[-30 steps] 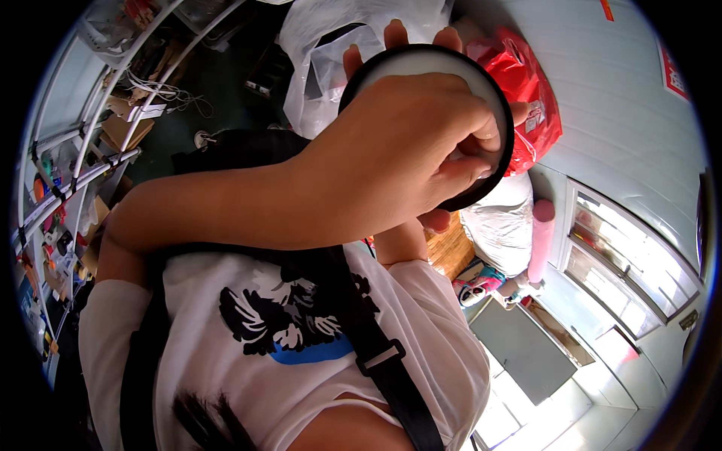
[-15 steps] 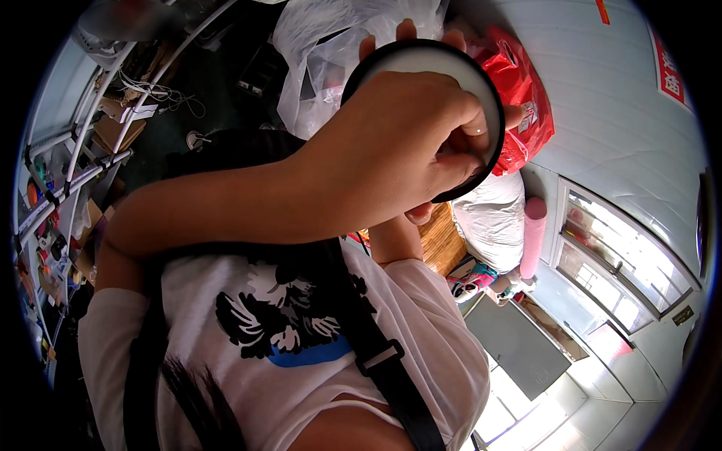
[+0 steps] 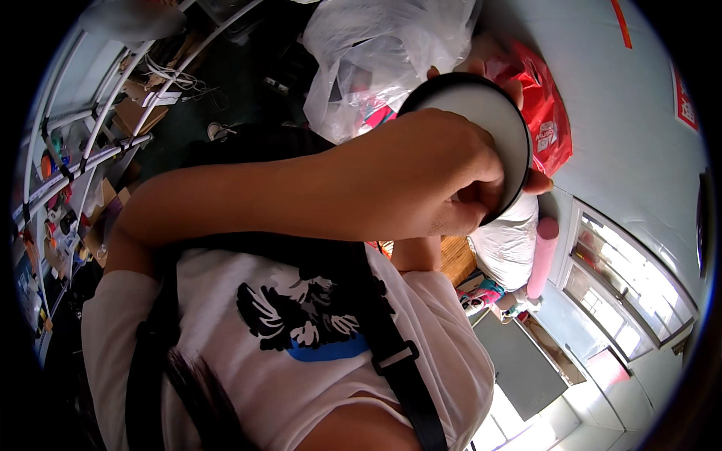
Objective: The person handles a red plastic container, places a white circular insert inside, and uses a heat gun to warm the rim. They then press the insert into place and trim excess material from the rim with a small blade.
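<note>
A round, white-faced piece with a thick black rim (image 3: 502, 120) is tilted toward me; whether it is a shallow bowl or a lid I cannot tell. My left hand (image 3: 451, 177) comes across from the left, its fingers curled and pressed together at the white face. What they hold, if anything, is hidden. From behind, my right hand (image 3: 538, 183) grips the piece. Its fingertips show around the rim, while the palm is hidden behind the piece and my left hand.
Beyond the piece are a clear plastic bag (image 3: 368, 56) and a red bag (image 3: 553, 128). A white bundle (image 3: 508, 248) and pink roll (image 3: 543, 255) stand to the right, near a window (image 3: 620, 282). White metal racks (image 3: 98, 154) with clutter line the left.
The whole view has shifted a little. Both hands and the black-rimmed piece have moved rightward and slightly down in the picture. Fewer right fingertips show over the far rim.
</note>
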Action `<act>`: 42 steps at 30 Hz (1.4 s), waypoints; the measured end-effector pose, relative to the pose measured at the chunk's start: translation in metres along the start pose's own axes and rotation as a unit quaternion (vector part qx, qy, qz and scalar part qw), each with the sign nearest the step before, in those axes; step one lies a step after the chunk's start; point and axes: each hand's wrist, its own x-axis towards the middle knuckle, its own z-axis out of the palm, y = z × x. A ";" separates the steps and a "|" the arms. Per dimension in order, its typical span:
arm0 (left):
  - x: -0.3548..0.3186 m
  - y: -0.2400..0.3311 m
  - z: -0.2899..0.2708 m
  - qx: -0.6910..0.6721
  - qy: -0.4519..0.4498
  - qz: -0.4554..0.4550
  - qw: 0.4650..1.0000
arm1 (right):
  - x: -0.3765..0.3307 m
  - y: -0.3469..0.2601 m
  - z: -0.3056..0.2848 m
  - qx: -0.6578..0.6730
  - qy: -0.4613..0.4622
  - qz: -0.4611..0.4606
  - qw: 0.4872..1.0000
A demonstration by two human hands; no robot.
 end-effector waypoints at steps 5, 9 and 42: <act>-0.005 -0.005 -0.001 -0.079 -0.012 -0.030 0.996 | -0.007 0.004 0.002 -0.019 0.053 0.005 0.998; -0.009 0.000 -0.007 -0.127 -0.022 -0.081 0.988 | -0.014 0.001 0.008 -0.061 0.082 -0.002 0.995; -0.167 -0.079 -0.092 -0.484 0.173 -0.196 0.835 | -0.056 0.004 -0.120 -0.155 0.513 0.143 0.832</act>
